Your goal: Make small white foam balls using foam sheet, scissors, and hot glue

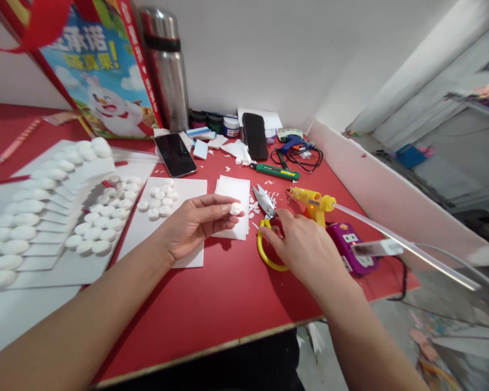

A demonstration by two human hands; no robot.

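Observation:
My left hand (pixel 199 220) pinches a small white rounded piece (pixel 235 208) between thumb and fingertips, over a stack of white cards (pixel 233 185). My right hand (pixel 305 241) is at the scissors (pixel 264 201), with fingers closed around the area by the pivot. Their yellow handle loops (pixel 271 260) show below the hand, and the silver blades point away, slightly parted, low over the table. Several small white discs (pixel 154 213) sit on a white sheet (pixel 191 187) left of my left hand. White shavings (pixel 253 206) lie scattered round the blades.
A yellow glue gun (pixel 309 198) with a long clear stick stands right of my right hand, beside a purple box (pixel 348 244). Rows of white ovals on cards (pixel 32 220) fill the left. Behind are phones (pixel 175 155), a green cutter (pixel 277 172), a steel flask (pixel 167 70) and a colourful bag (pixel 106 76).

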